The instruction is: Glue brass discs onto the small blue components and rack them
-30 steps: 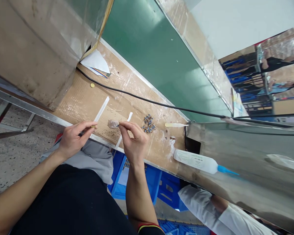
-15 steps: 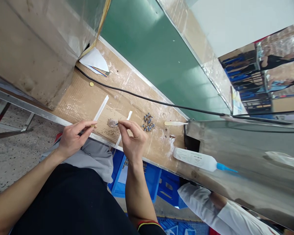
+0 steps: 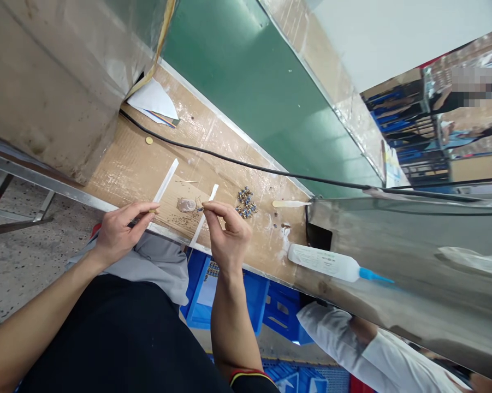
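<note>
A cluster of small screws [image 3: 246, 203] lay on the cardboard bench top [image 3: 114, 169], between a white strip [image 3: 203, 215] and a flat stick [image 3: 289, 203], with a squeeze bottle [image 3: 321, 262] beyond the stick's near side.

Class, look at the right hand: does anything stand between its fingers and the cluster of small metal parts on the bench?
Nothing visible stands up between them. The right hand's fingers pass over a flat white strip, which lies under them, and the cluster of small metal parts sits just beyond it on the cardboard-covered bench.

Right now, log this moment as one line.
left hand: holds thin dark tool | right hand: pinches tiny item | nearby: tan lump, small metal parts
</note>
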A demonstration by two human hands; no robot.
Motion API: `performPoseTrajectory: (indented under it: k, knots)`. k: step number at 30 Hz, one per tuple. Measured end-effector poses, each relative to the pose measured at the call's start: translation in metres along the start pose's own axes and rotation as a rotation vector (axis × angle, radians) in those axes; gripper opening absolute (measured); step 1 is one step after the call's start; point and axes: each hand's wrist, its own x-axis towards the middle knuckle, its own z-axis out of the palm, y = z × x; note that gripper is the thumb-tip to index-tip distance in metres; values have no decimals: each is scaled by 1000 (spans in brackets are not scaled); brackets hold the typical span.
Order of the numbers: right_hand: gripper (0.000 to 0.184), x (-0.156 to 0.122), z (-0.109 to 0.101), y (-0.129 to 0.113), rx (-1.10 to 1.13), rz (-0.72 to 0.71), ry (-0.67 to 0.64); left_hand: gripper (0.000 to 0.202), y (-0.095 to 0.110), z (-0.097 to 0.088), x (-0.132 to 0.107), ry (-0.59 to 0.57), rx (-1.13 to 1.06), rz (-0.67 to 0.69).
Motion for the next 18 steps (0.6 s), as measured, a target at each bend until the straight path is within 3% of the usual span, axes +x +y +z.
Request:
performPoseTrajectory:
  k: [7, 18]
  knots:
    - [13, -3, 7, 2, -74, -86, 112, 21, 0, 0, -1, 0, 9, -1]
    - [19, -13, 17, 13, -226, -200, 115, 21, 0, 0, 0, -6, 24, -13]
